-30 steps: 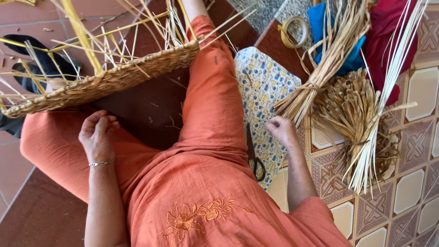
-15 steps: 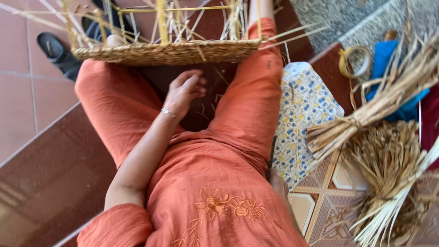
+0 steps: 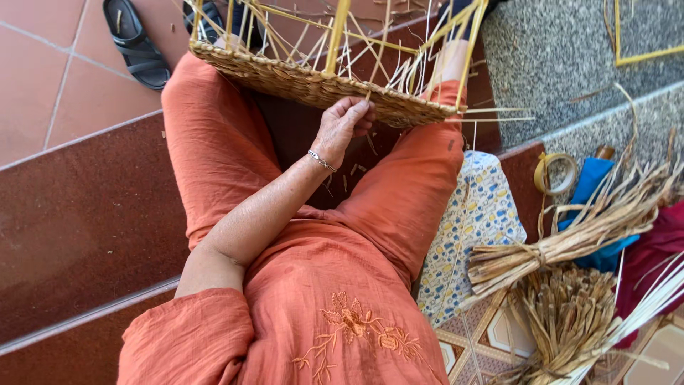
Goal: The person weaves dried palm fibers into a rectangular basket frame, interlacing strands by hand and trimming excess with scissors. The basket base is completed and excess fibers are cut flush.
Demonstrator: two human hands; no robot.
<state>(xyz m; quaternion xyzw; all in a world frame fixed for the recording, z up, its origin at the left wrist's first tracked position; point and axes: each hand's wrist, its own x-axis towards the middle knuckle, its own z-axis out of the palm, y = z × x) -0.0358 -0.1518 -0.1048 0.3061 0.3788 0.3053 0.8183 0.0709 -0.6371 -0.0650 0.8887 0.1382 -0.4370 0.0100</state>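
A half-woven straw basket rests across my knees, with yellow upright stakes and thin pale strands sticking out of it. My left hand, a thin bracelet on its wrist, reaches up between my legs, its fingers curled on the near woven edge of the basket. My right hand is out of view. I sit on dark red steps in orange clothes.
To my right lie a patterned cloth, a tied bundle of pale straw, a darker reed bundle, a roll of tape and a blue object. A black sandal lies on the tiled floor at top left.
My left hand rose from my lap to the basket's near edge and closed on it. The right hand, seen by the cloth a second ago, has left the view, which swung left.
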